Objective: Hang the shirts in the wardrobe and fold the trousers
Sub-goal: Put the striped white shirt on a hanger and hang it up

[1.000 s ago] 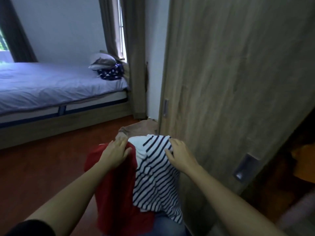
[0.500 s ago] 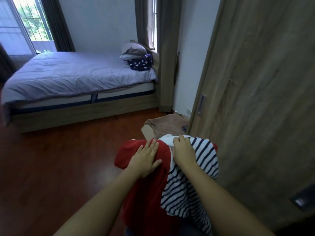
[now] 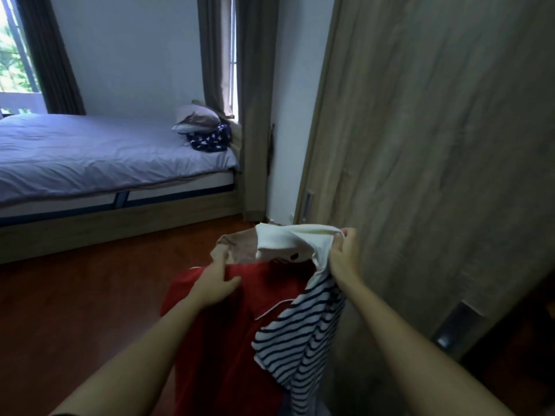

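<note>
A white shirt with dark navy stripes (image 3: 303, 331) hangs from my right hand (image 3: 342, 259), which grips its white upper edge and lifts it off the pile. My left hand (image 3: 214, 285) presses on a red garment (image 3: 216, 340) beneath it, fingers curled over the top edge. A brown garment (image 3: 240, 246) lies behind the red one, partly hidden by the lifted shirt. The wooden wardrobe door (image 3: 435, 145) stands directly to the right of the clothes.
A bed (image 3: 105, 154) with a grey cover, a pillow (image 3: 196, 120) and a starred navy cloth (image 3: 210, 139) stands at the back left. Curtains (image 3: 255, 85) hang by the window. A red-brown wooden floor (image 3: 75, 295) stretches to the left.
My right hand has raised the striped shirt's white top edge up and to the right. My left hand stayed on the red garment. The view swung slightly.
</note>
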{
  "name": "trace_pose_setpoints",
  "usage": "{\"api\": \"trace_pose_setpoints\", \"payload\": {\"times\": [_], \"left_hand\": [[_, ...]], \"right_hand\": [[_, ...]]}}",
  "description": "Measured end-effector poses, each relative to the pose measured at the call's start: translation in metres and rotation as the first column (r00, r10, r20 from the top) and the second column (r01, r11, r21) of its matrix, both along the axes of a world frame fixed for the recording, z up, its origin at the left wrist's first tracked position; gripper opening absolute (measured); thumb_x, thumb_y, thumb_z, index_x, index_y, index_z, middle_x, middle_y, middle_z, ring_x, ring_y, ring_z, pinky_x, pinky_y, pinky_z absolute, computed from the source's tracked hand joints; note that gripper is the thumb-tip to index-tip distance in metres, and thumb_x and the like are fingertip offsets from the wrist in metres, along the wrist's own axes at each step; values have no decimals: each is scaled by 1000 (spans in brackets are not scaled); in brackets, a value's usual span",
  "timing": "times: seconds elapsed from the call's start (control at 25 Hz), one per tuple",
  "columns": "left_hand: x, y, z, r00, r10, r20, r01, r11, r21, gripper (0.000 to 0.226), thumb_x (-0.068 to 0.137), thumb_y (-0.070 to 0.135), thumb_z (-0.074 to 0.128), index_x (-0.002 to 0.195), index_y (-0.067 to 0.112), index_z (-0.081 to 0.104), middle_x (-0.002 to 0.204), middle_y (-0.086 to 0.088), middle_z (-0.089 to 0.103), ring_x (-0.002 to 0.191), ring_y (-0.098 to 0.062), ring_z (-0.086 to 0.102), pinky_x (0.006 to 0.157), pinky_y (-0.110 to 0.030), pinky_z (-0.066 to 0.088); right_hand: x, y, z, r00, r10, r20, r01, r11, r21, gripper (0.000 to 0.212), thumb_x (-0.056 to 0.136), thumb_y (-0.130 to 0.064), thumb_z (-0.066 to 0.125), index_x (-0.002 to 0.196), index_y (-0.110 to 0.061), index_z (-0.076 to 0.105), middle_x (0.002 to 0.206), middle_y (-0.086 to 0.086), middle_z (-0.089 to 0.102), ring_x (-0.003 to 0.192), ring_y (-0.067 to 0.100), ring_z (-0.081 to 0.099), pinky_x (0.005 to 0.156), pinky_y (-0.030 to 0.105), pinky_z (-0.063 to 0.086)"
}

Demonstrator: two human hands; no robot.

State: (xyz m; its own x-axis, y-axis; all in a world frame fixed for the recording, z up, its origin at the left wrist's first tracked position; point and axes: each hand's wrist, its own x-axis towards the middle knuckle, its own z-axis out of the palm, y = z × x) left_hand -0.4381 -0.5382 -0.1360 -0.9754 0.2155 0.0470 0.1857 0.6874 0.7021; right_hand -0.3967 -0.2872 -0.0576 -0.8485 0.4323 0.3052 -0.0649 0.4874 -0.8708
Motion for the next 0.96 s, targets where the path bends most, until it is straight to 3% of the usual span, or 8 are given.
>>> {"api": "trace_pose_setpoints", "payload": {"times": [0.08, 0.16, 0.28, 0.48, 0.64, 0.76, 0.88, 0.96], "left_hand": [[19, 21, 32, 995, 25, -95, 10, 937, 350, 93, 68, 35, 62, 147, 28, 14, 148, -10, 32, 130, -32, 40, 105, -42, 37], [41, 56, 61, 969, -129, -211, 217, 854, 472, 104, 60, 46, 63, 147, 34, 7, 154, 0, 16, 137, -23, 31, 108, -37, 33], [69, 114, 108, 908, -211, -362, 377, 789, 486, 104, 66, 55, 70, 145, 42, 4, 153, 19, 1, 142, -11, 15, 113, -34, 23], [90, 177, 176, 781, -454, -429, 615, 678, 403, 57, 75, 55, 65, 125, 48, 40, 130, 23, 48, 119, 4, 49, 102, -34, 45], [137, 219, 183, 627, -650, -429, 775, 575, 261, 48, 82, 43, 67, 126, 35, 48, 121, 23, 55, 109, 5, 55, 90, -21, 47], [161, 244, 210, 645, -546, -535, 759, 542, 362, 33, 81, 36, 62, 111, 23, 58, 102, 5, 65, 94, -10, 62, 80, -32, 51], [188, 265, 256, 784, -533, -318, 616, 603, 507, 36, 68, 22, 67, 100, 23, 51, 86, -4, 61, 75, -16, 58, 61, -29, 44], [206, 282, 272, 817, -533, -222, 567, 667, 483, 24, 69, 15, 65, 86, 20, 50, 82, -4, 57, 72, -17, 52, 58, -28, 38]], "right_hand": [[17, 21, 36, 994, -13, -107, 17, 999, 33, 15, 100, -24, 32, 95, -13, 40, 81, -4, 51, 75, 13, 50, 71, 30, 38], [37, 39, 71, 983, -15, -184, 22, 999, 37, 16, 100, -23, 35, 89, -14, 42, 80, -3, 51, 74, 12, 48, 69, 28, 36], [69, 60, 107, 972, 2, -233, -1, 1000, 6, 26, 100, -24, 35, 75, -22, 42, 73, -8, 48, 69, 4, 45, 67, 26, 38], [126, 101, 133, 960, -88, -267, -13, 934, -358, 22, 101, -22, 38, 94, -13, 57, 92, 1, 60, 86, 10, 56, 81, 23, 45], [172, 133, 146, 962, -137, -236, -52, 758, -650, 25, 99, -27, 42, 101, -8, 58, 103, 14, 60, 95, 26, 59, 82, 34, 48], [202, 157, 142, 989, -139, -49, 98, 867, -489, 39, 99, -35, 41, 125, -8, 54, 119, 10, 58, 109, 23, 56, 90, 34, 46], [228, 169, 133, 983, -160, 92, 163, 986, -27, 43, 101, -38, 31, 120, -6, 52, 115, 4, 56, 104, 17, 53, 93, 32, 41], [241, 165, 129, 982, -185, 24, 185, 983, 22, 42, 101, -41, 29, 111, -8, 53, 102, 1, 56, 96, 14, 54, 90, 32, 42]]}}
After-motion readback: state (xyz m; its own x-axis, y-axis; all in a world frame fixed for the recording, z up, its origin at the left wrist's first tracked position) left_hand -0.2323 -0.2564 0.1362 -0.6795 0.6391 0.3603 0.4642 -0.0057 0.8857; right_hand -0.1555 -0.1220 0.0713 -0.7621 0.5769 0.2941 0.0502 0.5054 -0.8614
